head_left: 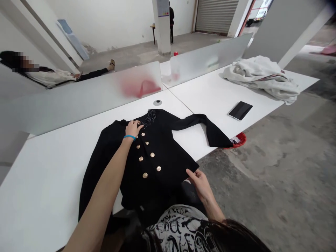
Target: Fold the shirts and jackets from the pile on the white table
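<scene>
Basket, red, holds crumpled pale material; left hand, half-curled, touches black jacket near its neckline, grip unclear; right hand pinches the hem.

Has jacket on table under left hand, its hem at right hand, tablet and fabric heap ahead and farther right, divider panels beyond both.

Workshop; roller shutter; concrete floor

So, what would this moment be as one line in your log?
jacket: front up on table, partly overhanging | left hand: at collar | right hand: holding hem | tablet: on table, untouched
</scene>
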The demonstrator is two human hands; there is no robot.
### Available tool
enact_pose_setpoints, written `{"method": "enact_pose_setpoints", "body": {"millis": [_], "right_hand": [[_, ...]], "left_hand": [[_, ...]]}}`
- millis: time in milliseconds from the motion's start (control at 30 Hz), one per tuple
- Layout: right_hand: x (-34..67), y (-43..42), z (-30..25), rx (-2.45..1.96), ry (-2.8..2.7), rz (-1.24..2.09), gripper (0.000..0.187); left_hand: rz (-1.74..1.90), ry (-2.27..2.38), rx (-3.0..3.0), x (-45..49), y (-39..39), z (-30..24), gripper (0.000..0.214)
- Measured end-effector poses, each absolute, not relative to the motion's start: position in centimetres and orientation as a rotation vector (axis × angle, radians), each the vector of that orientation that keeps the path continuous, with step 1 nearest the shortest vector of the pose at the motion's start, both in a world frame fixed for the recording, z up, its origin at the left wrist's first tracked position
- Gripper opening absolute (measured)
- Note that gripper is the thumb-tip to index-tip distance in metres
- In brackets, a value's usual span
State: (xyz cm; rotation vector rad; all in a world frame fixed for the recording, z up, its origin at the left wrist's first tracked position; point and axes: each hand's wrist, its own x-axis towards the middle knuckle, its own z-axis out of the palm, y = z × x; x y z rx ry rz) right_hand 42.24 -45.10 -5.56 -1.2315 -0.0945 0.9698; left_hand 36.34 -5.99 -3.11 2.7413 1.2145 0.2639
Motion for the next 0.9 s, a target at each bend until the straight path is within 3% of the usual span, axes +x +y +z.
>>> {"method": "enact_pose_setpoints", "body": {"millis": [333,567,767,900], "right_hand": [[42.4,-45.6,-4.9,-1.128,0.052,1.003,0.04],[43.9,-48.2,-5.5,-1.47,-0.295,1.126,0.05],[57.1,-49.0,-4.9,-2.139,-0.43,-0.114,0.046],[63.3,-47.1,-5.3,-2.602,-0.607,-0.347,0.049]], "left_hand": [[0.477,0.967,2.717,37.5,-4.6,-2.1,0.028],[0.422,1.011,2.836,37.9,-4.3,-4.3,0.029],[0.362,1.001,2.822,36.5,-3.5,-5.1,0.039],[0.407,1.075,2.754,33.6,-2.4,-5.9,0.042]]}}
